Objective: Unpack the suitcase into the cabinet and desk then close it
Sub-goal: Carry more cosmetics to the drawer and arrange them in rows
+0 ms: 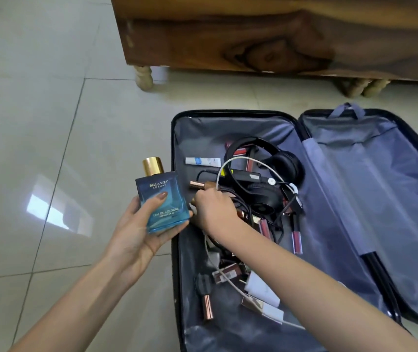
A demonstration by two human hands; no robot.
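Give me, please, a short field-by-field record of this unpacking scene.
suitcase: dark hard-shell suitcase, grey lining, open flat on tiled floor
left hand: holds blue square glass cologne bottle, gold cap, beside suitcase
right hand: inside suitcase, fingers curled among black cables; grip hidden
contents: black over-ear headphones, white cable, lipstick tubes
behind: brown wooden cabinet

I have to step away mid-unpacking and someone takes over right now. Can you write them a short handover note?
Left hand: holds the blue cologne bottle over the floor, beside the open suitcase.
Right hand: down among the items in the suitcase's left half; what it grips, if anything, is hidden.
In the case: black headphones, white tube, lip gloss tubes, white charger.
Done: bottle is out, not yet put away.
Left: move everything to cabinet and desk, then close the suitcase.
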